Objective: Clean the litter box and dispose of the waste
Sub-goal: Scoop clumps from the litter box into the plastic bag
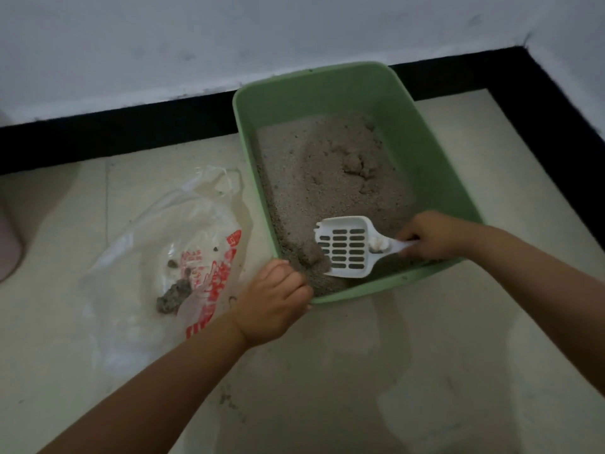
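In the litter box point(429, 152), right-hand point(432, 235) grip on scoop point(347, 247)

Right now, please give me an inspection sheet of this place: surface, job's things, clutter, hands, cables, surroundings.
Surface: pale tiled floor, with some grains scattered near the left forearm.
Job's things: green litter box holding grey litter; white slotted scoop low over the litter at the near end, a clump at its front edge; clear plastic bag with red print lies on the floor left of the box, with dark clumps of waste on it.
Clutter: pale object at the left edge, unclear what.
Hands: left hand holds the box's near left corner; right hand has its grip on the scoop handle.
Cables: nothing seen.
Surroundings: white wall, black baseboard, room corner at the right.
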A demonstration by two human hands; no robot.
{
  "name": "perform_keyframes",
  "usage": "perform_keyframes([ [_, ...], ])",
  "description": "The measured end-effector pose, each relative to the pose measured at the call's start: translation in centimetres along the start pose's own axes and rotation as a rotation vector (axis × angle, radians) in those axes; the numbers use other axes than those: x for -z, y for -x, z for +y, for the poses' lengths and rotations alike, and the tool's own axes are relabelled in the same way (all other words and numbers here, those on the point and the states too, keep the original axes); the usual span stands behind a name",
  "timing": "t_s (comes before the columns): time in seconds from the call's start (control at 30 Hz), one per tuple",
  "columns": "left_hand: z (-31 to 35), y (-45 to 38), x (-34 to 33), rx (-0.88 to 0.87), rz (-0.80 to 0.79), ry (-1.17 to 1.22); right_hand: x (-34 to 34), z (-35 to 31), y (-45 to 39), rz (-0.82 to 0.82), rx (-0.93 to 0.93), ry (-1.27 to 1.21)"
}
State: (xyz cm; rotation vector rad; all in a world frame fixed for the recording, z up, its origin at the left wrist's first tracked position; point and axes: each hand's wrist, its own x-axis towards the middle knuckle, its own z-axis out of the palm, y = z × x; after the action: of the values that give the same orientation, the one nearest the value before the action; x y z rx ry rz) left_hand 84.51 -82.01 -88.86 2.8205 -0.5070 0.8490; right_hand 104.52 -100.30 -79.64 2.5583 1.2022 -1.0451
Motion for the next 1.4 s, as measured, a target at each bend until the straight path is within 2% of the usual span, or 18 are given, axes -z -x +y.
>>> perform_keyframes([
  [0.27, 0.1, -0.1, -0.1, 0.026, -0.003, 0.038, -2.7, -0.7, -3.7, 0.079, -0.009, -0.252],
  [0.4, 0.2, -0.2, 0.0, 0.046, -0.019, 0.067, -2.8, -0.9, -4.7, 0.186, 0.023, -0.395],
  [0.63, 0.3, -0.2, 0.0, 0.056, -0.022, 0.054, -2.7, -0.8, -4.5, 0.201, 0.048, -0.568],
  [0.87, 0.4, -0.3, 0.0, 0.079, 0.0, 0.054, -1.8, -0.4, -3.6, 0.314, -0.045, -0.942],
  [1.03, 0.5, -0.2, -0.1, 0.094, 0.019, 0.059, -1.0, 0.3, -2.4, 0.4, -0.102, -0.825],
  [1.27, 0.7, -0.1, -0.1, 0.106, 0.008, 0.038, -1.0, 0.0, -1.8, 0.347, -0.172, -0.744],
  [1.4, 0.6, -0.3, 0.0, 0.107, 0.013, 0.028, -0.8, -1.0, -1.4, 0.274, -0.127, -0.691],
])
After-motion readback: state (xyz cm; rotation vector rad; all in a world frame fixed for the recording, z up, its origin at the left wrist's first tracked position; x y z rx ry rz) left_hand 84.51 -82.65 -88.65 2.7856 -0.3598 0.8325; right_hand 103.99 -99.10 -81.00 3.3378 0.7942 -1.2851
